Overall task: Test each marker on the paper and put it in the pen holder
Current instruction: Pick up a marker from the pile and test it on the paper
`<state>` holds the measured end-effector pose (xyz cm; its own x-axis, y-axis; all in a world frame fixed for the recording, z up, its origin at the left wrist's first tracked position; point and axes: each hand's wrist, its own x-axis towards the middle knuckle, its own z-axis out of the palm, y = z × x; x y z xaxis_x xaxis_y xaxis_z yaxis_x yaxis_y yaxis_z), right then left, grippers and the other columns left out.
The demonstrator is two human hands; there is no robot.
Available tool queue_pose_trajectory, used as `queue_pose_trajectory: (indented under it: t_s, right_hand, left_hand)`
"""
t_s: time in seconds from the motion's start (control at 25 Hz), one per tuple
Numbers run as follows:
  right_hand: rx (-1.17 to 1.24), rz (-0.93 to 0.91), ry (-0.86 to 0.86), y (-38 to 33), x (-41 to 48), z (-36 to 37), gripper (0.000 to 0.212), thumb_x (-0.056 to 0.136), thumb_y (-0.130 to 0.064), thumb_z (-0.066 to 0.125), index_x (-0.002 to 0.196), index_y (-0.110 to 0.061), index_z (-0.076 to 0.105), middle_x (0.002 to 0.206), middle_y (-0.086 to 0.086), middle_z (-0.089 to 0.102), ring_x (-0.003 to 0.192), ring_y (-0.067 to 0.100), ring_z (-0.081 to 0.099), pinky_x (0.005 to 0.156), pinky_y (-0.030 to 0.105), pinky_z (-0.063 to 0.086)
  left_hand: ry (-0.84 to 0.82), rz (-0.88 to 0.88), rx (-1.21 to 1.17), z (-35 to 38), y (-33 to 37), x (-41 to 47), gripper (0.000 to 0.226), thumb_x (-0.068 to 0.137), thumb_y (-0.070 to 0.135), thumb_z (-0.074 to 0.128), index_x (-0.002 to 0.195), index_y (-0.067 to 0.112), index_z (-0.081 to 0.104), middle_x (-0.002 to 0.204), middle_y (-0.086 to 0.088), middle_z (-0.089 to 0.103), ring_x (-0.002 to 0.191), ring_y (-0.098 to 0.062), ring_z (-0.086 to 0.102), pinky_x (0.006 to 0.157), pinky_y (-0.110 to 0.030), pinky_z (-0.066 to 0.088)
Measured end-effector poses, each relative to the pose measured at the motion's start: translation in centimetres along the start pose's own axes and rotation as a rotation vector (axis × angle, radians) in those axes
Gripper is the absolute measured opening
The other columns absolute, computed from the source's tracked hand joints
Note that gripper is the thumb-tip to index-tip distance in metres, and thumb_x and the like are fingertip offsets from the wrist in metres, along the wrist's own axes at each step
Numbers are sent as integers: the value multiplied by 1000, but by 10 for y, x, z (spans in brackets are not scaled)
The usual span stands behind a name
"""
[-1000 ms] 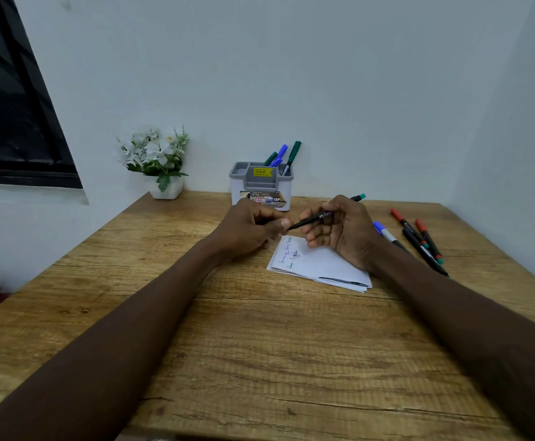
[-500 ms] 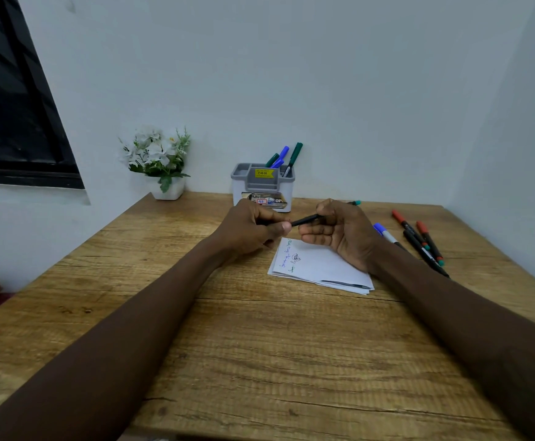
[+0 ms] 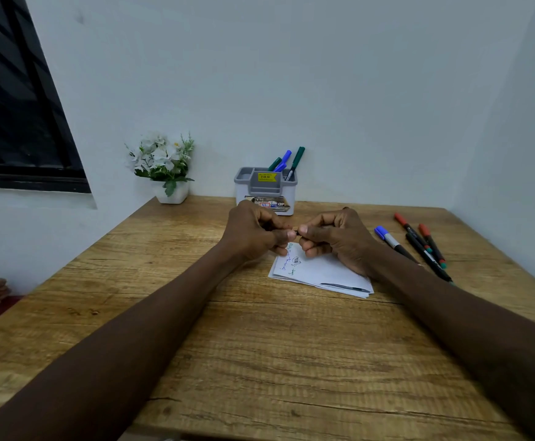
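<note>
My left hand (image 3: 255, 232) and my right hand (image 3: 336, 237) meet thumb to thumb just above the white paper (image 3: 320, 272), both closed around one black marker (image 3: 295, 231). Only a tiny bit of it shows between the thumbs; the rest is hidden in my fists. The paper carries blue, green and black scribbles at its left end. Behind my hands stands the grey and white pen holder (image 3: 266, 187) with green and blue markers upright in its right compartment. Several loose markers (image 3: 418, 245) with blue, red and black ends lie on the table to the right.
A small white pot of white flowers (image 3: 166, 167) stands at the back left by the wall. A dark window fills the upper left. The wooden table (image 3: 259, 361) meets walls at the back and right. Someone's foot shows at the far left edge.
My right hand has pushed left along the marker until its thumb meets my left thumb. The marker's black barrel and green end, visible before, are now hidden in my hands.
</note>
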<state>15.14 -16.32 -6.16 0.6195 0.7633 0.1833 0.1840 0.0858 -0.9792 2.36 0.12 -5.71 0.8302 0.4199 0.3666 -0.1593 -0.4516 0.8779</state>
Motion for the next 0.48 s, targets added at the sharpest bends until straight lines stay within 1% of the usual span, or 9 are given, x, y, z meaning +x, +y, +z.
queue_pose_trajectory:
  t_s: [0.08, 0.12, 0.24, 0.32, 0.36, 0.44, 0.48]
  right_hand:
    - [-23, -18, -2, 0, 0, -1, 26, 90, -3, 75, 102, 19, 69, 75, 19, 74, 60, 20, 71, 58, 27, 61]
    - [-44, -26, -7, -1, 1, -2, 23, 90, -4, 75, 100, 16, 70, 75, 18, 74, 60, 19, 70, 56, 27, 60]
    - [-244, -79, -58, -10, 3, -4, 10, 95, -13, 74, 92, -6, 79, 79, 11, 77, 63, 13, 69, 52, 25, 54]
    - [-396, -110, -98, -13, 8, -6, 12, 98, -19, 71, 92, -17, 81, 83, 6, 79, 67, 9, 66, 53, 26, 52]
    - [-466, -136, -117, -13, 11, -7, 14, 99, -22, 70, 93, -19, 82, 85, 7, 80, 67, 10, 63, 53, 29, 51]
    - [-600, -229, -167, -9, 17, -10, 16, 99, -26, 71, 98, -18, 85, 86, 11, 80, 63, 22, 57, 56, 36, 46]
    - [-666, -269, -181, -7, 19, -11, 15, 98, -29, 72, 101, -22, 85, 86, 8, 81, 63, 29, 59, 59, 39, 47]
  left_hand:
    - [15, 17, 16, 4, 0, -1, 10, 76, 0, 85, 83, -2, 77, 81, -18, 76, 63, -30, 76, 60, -40, 64]
    - [22, 26, 13, 4, 1, -2, 9, 76, 0, 85, 83, 1, 78, 79, -16, 76, 64, -29, 76, 60, -39, 64]
    - [29, 56, -18, 0, 0, 1, 10, 79, 2, 83, 87, 4, 79, 80, -16, 77, 69, -31, 76, 66, -42, 64]
    - [14, 44, -6, -4, -1, 4, 13, 79, 3, 83, 92, 1, 79, 82, -15, 78, 71, -30, 77, 67, -42, 65]
    - [3, 36, 4, -5, -2, 4, 16, 79, 2, 83, 94, 0, 79, 82, -15, 78, 70, -29, 77, 66, -40, 65]
    - [-13, 28, 33, -7, -1, 4, 19, 78, 1, 84, 95, -3, 77, 82, -14, 77, 68, -25, 77, 63, -32, 63]
    - [-9, 22, 46, -7, -1, 3, 20, 76, 1, 85, 94, -3, 77, 82, -13, 77, 67, -23, 77, 61, -28, 62]
